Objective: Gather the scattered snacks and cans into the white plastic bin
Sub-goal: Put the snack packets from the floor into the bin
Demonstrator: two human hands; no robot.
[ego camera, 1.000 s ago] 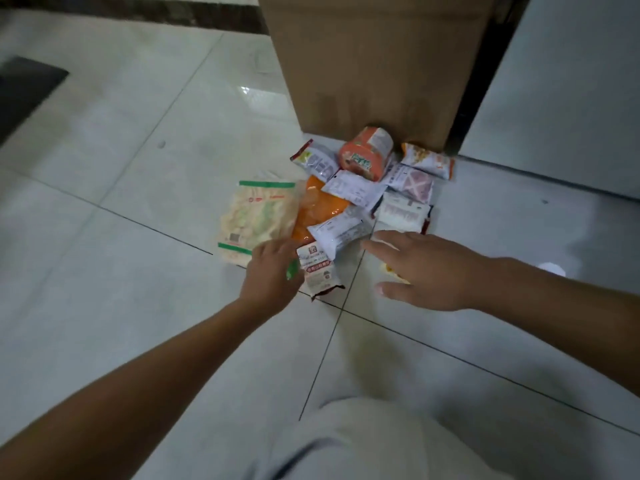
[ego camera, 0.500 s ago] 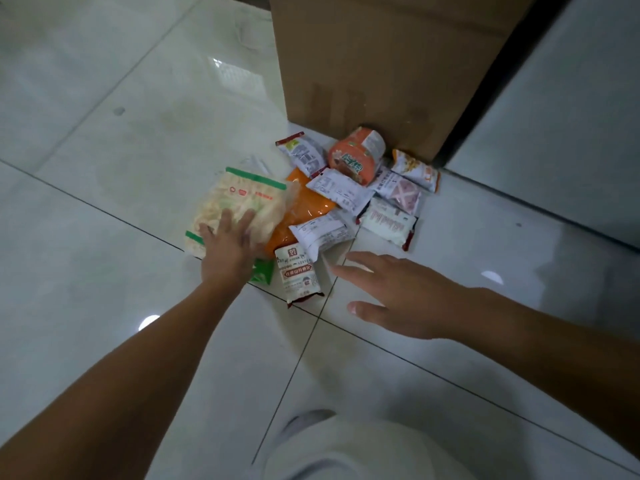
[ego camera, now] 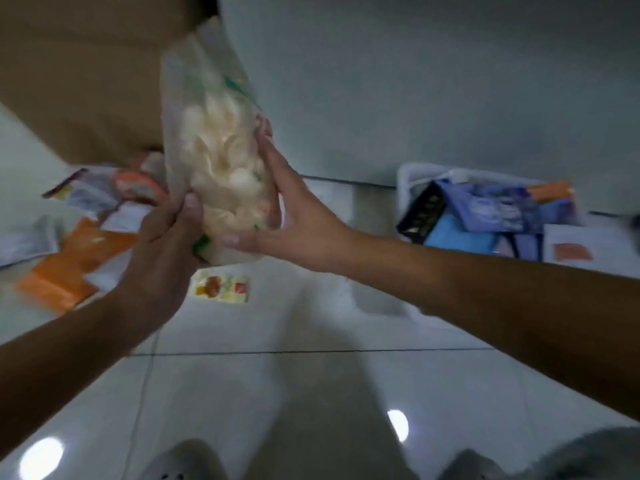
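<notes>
**Both your hands on the cracker bag, bin off to its right**

Your left hand (ego camera: 162,244) is clamped on the cracker bag (ego camera: 214,143). Its fingers curl round the bag's lower left edge and the thumb lies on the near face. Your right hand (ego camera: 294,220) is spread, not closed. Its straight fingers (ego camera: 270,157) press flat against the bag's right side, and its thumb lies along the bottom edge. Between the two hands the bag stands nearly upright and clear of the floor (ego camera: 311,393), its top leaning a little to the left. It is clear plastic with green trim and is full of pale crackers.

Just below the bag, a small yellow packet (ego camera: 220,289) lies flat on the floor. To the bag's lower left is a large orange packet (ego camera: 69,268). Behind that, still to the bag's left, is a heap of small packets (ego camera: 97,195) with a round orange tub (ego camera: 138,185) among them. These are too blurred for you to read.

Behind the bag and up to its left stands a cardboard box (ego camera: 86,74).

Well to the right of the bag, beyond your right forearm, the white plastic bin (ego camera: 405,188) sits on the floor. It already holds blue and purple packs and a black one. Further right of the bag, touching the bin's near corner or just beside it, lies a white sheet (ego camera: 581,251) with an orange patch.
</notes>
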